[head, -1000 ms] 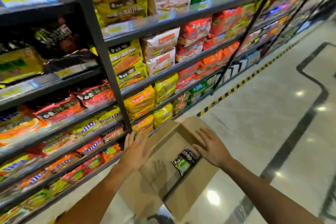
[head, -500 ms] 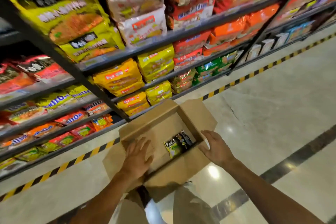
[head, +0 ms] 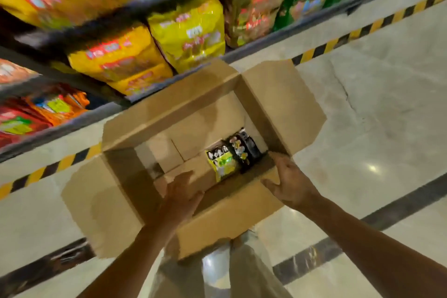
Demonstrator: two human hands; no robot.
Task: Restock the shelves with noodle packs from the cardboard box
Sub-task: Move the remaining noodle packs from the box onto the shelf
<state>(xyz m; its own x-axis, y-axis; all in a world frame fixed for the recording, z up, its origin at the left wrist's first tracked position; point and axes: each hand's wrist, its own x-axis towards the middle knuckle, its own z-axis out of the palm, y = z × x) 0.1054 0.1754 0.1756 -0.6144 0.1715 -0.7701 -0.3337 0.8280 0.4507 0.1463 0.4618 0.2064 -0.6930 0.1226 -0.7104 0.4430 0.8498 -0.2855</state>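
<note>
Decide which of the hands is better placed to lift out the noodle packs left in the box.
Probably the right hand: it grips the cardboard box rim right beside the noodle packs. The left hand sits farther away.

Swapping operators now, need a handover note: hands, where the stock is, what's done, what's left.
Left hand: open, reaching down into the cardboard box, holding nothing.
Right hand: gripping the box's near-right rim, thumb on the outside.
Box: flaps open, on the floor in front of the bottom shelf.
Stock: the packs that show, yellow-green and dark, lie in the box's right corner; the rest of the box bottom is bare cardboard.
Done: box opened, shelves above look largely full of noodle packs.
Left: pick up the remaining packs and shelve them. The matching shelf slot isn't visible here.
</note>
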